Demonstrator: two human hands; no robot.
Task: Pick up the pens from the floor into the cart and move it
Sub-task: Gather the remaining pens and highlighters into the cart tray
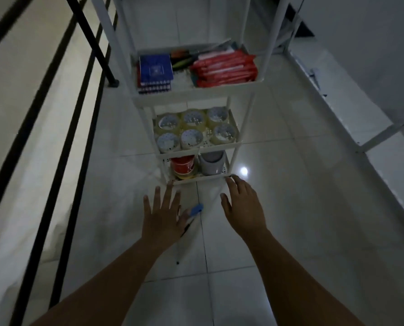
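**Two hands reach down by the white cart**

On the far left, black railing bars run beside the shiny tiled floor. Next comes the left hand, flat with its fingers spread wide and nothing in its grasp. Just under its thumb side lies a pen with a blue cap, partly hidden by the hand; whether the hand touches it is hard to tell. Above stands the white cart. Its top shelf has a blue notebook, some pens and red packs. The middle shelf has tape rolls. To the right, the right hand hangs loosely spread, empty, fingertips near the cart's bottom shelf.
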